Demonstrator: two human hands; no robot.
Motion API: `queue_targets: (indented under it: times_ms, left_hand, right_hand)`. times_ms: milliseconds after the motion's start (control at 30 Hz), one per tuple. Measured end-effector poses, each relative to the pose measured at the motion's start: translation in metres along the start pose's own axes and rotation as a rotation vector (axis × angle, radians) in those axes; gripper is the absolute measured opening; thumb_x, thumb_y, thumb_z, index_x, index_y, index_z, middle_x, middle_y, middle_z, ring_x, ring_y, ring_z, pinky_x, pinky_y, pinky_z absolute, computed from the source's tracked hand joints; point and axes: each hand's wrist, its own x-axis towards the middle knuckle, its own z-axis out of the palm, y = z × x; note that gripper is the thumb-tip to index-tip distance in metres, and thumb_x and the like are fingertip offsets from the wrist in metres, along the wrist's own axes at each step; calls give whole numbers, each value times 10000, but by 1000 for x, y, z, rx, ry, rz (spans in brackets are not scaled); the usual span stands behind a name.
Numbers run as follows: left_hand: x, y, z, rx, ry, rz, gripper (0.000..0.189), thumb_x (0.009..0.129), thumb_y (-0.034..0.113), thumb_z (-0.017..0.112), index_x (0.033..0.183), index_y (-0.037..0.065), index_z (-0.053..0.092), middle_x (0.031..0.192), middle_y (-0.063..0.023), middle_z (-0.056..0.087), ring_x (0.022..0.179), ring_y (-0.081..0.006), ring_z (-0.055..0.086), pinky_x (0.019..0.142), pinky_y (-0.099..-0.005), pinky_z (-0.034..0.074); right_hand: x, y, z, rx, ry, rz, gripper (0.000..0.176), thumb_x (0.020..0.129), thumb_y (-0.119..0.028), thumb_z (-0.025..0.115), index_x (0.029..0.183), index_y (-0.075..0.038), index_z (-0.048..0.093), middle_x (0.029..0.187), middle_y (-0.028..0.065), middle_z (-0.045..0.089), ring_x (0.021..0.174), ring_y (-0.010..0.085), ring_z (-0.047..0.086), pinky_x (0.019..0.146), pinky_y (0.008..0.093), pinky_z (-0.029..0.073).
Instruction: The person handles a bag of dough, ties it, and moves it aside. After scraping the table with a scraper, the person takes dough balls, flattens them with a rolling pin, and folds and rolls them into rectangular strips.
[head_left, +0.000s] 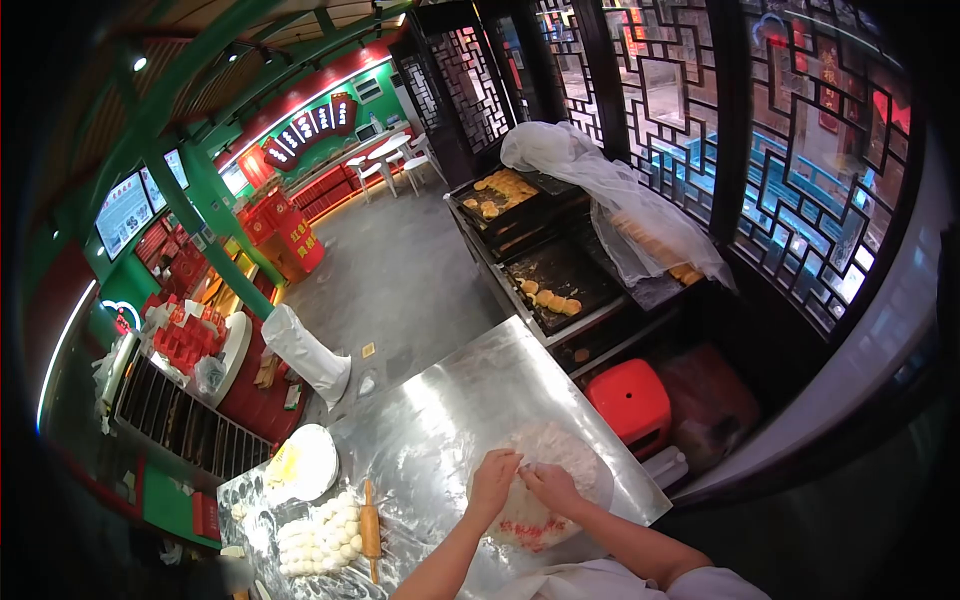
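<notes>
My left hand [492,484] and my right hand [553,488] are close together, fingers curled and pinched around something small and whitish. I cannot tell what it is. Under them lies a wide, round, pale floury thing [580,462] with red markings [533,531] on its near side, resting on the steel table [440,400]. To the left, a wooden rolling pin [370,530] lies beside rows of round white dough pieces [318,537]. Farther left is a round white container [318,463] holding something yellow.
Beyond the table's far right edge stand black baking trays [560,268] with browned pastries [550,298], partly under a translucent sheet [640,215]. A red stool [630,400] is right of the table. A white-wrapped upright object [305,350] stands past its left side.
</notes>
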Motion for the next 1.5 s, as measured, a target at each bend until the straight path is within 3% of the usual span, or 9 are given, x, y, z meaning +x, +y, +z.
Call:
queue_targets:
  times_ms: [233, 300, 367, 633, 767, 933, 1200, 1300, 1500]
  left_hand:
    - [-12, -28, 3, 207, -90, 189, 116, 897, 102, 660, 992, 36, 660, 953, -80, 644, 806, -186, 622, 757, -281, 503]
    - [-9, -27, 6, 132, -104, 37, 149, 868, 104, 683, 1002, 40, 666, 901, -82, 643, 807, -176, 613, 741, -294, 501]
    - [-6, -13, 6, 23, -121, -6, 170, 877, 194, 696, 900, 29, 664, 826, -108, 630, 741, -202, 589, 694, -313, 477]
    - [2, -26, 5, -50, -104, -118, 135, 877, 126, 618, 917, -2, 623, 747, -53, 621, 683, -122, 560, 660, -281, 466]
    - [11, -25, -3, -376, -86, -259, 167, 880, 143, 607, 967, 4, 639, 775, -38, 623, 699, -106, 549, 667, -267, 459]
    - [25, -22, -13, -223, -430, -277, 205, 864, 122, 612, 1024, 3, 657, 818, -52, 641, 738, -103, 551, 699, -261, 463]
    - [17, -43, -14, 93, -195, 28, 105, 831, 102, 660, 921, 49, 663, 977, -51, 628, 889, -191, 586, 791, -312, 469]
    - [4, -54, -23, 89, -99, 191, 144, 831, 85, 660, 967, 39, 653, 1055, -86, 614, 1026, -273, 578, 876, -358, 468]
    - [-77, -107, -56, -142, 362, -225, 292, 892, 118, 630, 1180, 70, 635, 1196, -115, 602, 1117, -237, 579, 943, -333, 463]
  right_hand:
    - [1, 17, -16, 393, -153, -174, 237, 902, -236, 693, 1001, -20, 687, 818, 151, 677, 679, 194, 621, 678, 325, 493]
    - [-2, -3, -38, 301, -223, -121, 146, 887, -139, 698, 992, -37, 684, 869, 156, 666, 760, 221, 641, 711, 335, 498]
    - [4, 17, -26, 178, -120, -502, 176, 829, -60, 667, 1001, -68, 633, 923, 152, 620, 852, 354, 637, 738, 391, 507]
    - [8, -11, -1, -344, 98, -226, 106, 835, -80, 559, 931, -58, 518, 900, 134, 540, 857, 309, 642, 696, 411, 526]
    - [14, -1, 7, -327, 388, -419, 110, 830, -98, 575, 911, -72, 505, 891, 106, 547, 821, 285, 640, 663, 394, 522]
    - [9, 5, -13, -124, 118, -348, 157, 796, -62, 613, 923, -86, 523, 880, 105, 550, 816, 325, 622, 666, 424, 509]
    - [-7, 7, -22, -258, -126, -332, 245, 767, -30, 644, 989, -83, 555, 908, 104, 574, 864, 331, 620, 712, 439, 494]
    - [3, -21, -27, -393, 132, -628, 341, 764, -49, 660, 1095, -56, 580, 940, 109, 599, 920, 304, 616, 809, 430, 479]
    - [42, -8, 7, -734, -426, -726, 425, 795, -100, 650, 1203, -49, 543, 1019, 133, 631, 958, 312, 622, 870, 422, 470]
